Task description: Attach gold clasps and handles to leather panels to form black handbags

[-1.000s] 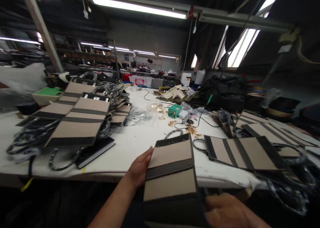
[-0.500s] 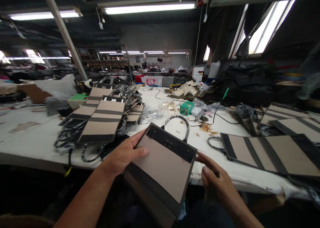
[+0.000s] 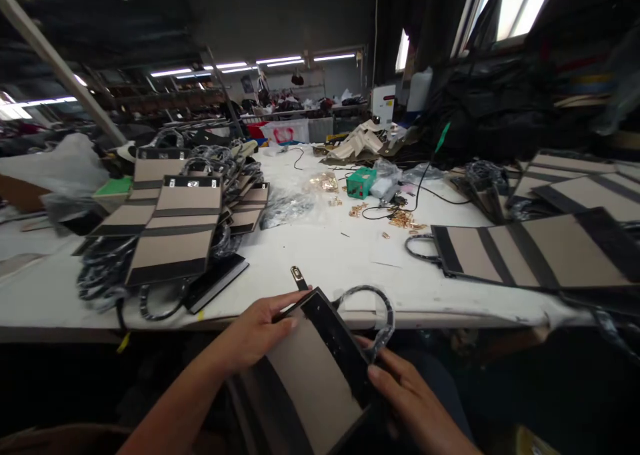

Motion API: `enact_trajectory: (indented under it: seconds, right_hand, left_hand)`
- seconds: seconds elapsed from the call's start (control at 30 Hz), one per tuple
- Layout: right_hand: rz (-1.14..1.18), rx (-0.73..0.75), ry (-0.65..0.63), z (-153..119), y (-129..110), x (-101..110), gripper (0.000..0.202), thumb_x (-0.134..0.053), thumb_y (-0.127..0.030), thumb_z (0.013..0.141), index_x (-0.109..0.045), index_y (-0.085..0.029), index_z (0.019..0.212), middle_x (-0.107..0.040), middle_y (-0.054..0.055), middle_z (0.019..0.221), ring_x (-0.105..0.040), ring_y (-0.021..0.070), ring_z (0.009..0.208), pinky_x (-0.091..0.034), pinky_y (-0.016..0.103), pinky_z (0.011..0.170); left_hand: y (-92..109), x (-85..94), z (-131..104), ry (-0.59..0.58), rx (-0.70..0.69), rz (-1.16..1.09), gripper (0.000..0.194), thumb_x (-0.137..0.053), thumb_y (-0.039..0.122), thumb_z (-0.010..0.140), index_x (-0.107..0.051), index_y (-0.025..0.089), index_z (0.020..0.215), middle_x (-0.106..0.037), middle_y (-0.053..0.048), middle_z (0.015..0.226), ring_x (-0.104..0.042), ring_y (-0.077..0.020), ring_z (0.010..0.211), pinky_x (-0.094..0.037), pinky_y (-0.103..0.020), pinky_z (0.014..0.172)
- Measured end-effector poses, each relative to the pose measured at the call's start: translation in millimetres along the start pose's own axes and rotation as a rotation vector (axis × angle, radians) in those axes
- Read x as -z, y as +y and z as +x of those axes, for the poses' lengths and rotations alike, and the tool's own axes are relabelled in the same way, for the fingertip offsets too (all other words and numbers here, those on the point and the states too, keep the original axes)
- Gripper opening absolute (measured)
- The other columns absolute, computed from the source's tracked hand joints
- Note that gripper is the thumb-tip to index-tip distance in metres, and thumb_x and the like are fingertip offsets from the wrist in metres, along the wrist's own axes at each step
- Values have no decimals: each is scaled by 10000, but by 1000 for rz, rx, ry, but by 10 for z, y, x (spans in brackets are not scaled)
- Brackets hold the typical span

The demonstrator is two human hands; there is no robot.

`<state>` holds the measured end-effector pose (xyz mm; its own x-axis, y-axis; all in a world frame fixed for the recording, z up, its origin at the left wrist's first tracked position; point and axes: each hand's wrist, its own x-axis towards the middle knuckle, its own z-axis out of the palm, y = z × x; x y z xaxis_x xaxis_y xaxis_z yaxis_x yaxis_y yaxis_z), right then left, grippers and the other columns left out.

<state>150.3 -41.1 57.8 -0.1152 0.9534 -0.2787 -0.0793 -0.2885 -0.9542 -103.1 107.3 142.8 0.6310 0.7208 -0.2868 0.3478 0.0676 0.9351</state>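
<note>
Between my hands, below the table's front edge, is a flat beige handbag panel (image 3: pixel 315 375) with black bands and a row of small holes in its top band. My left hand (image 3: pixel 267 328) grips its upper left edge, thumb on the face. My right hand (image 3: pixel 400 388) holds its right corner, thumb on top, fingers behind. A plastic-wrapped loop handle (image 3: pixel 385 308) rises from the panel beside my right fingers. A dark strap with a gold metal clasp (image 3: pixel 297 273) sticks out past my left fingertips. The panel's lower end is in shadow.
Stacked bag panels (image 3: pixel 180 222) with wrapped handles lie at left on the white table (image 3: pixel 320 255). Another panel (image 3: pixel 540 248) lies at right near the edge. A green box (image 3: pixel 361 182) with a cord and gold fittings (image 3: pixel 403 217) sit further back.
The panel has come lower and tilted. My right hand, loosely beside it before, now grips its right corner. The strap with the gold clasp has come into view. The camera looks further down.
</note>
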Motion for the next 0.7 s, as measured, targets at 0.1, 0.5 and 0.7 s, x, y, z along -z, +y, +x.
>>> enact_trajectory:
  seconds: [0.1,0.5,0.7]
  right_hand:
    - [75,-78,94,-17,253,15,660,-546,-634,914,-567,-187,1400,-658,25,792,-453,80,454,-380,197,403]
    - [213,-209,366,379,620,199,478,-609,-634,846,-604,-179,995,-532,-65,568,-406,75,335,-276,189,322]
    - [199,-192,377,420,649,146,458,-586,-648,852,-581,-189,845,-516,-66,558,-397,67,326,-257,187,320]
  left_hand:
    - [-123,-137,400,21,-65,168,529,-663,303,834,-651,190,1350,-661,-58,1367,-593,-306,1278,-403,-413,1137]
    - [-643,-501,1191,337,-86,624,516,-644,134,778,-689,257,1277,-611,-37,1430,-564,-307,1261,-447,-466,1072]
    - [-900,-830,996,613,-398,866,238,-532,194,951,-736,222,1070,-729,-56,1179,-609,-277,1109,-513,-492,972]
